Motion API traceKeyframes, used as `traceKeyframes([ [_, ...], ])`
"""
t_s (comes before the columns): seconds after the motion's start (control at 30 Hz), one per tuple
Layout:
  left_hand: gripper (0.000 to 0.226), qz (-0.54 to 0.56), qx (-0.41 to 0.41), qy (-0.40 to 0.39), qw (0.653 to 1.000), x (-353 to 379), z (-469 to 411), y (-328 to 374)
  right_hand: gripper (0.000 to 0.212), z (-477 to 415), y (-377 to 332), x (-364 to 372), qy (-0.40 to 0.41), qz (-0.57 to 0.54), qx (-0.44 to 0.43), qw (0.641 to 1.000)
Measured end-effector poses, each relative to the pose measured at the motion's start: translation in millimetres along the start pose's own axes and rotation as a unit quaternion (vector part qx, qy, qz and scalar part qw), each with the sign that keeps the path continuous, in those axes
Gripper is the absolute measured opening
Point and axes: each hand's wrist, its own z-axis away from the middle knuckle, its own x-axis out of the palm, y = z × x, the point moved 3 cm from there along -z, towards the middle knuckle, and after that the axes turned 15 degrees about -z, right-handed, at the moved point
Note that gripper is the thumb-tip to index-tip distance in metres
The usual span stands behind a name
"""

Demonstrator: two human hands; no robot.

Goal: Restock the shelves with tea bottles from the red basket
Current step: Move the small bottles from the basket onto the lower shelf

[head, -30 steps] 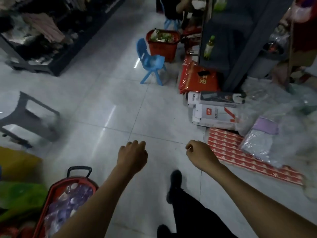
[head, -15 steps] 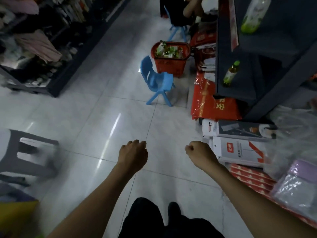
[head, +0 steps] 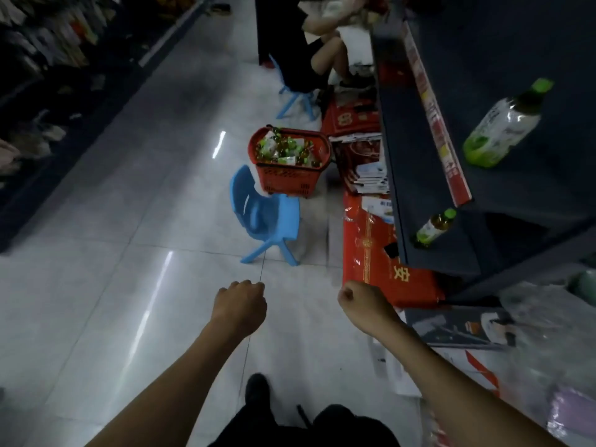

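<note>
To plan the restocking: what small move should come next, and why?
Probably step forward, around the blue chair, toward the red basket: its bottles lie beyond reach, and the left hand and right hand are curled and hold nothing.

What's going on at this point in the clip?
A person stands in a shop aisle with the left hand and right hand both curled into fists, holding nothing. The red basket of tea bottles sits on the floor ahead, just beyond a blue chair. The shelves on the right show an upper bottle and a lower bottle. The rest of the load is in the basket.
</note>
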Motion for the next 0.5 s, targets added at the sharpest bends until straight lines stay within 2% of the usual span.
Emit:
traceKeyframes([
  [0.2, 0.022, -0.048, 0.114, 0.048, 0.991, -79, -151, 23, 0.022, -98, -22, -69, 0.078, -0.084, 0.065, 0.991],
  [0.3, 0.018, -0.051, 0.156, 0.05, 0.985, -96, -223, 46, 0.021, -157, -18, -93, 0.086, -0.101, 0.085, 0.987],
  [0.5, 0.023, -0.122, 0.159, 0.04, 0.979, -151, -367, 70, 0.019, -300, -26, -157, 0.078, -0.115, 0.088, 0.986],
])
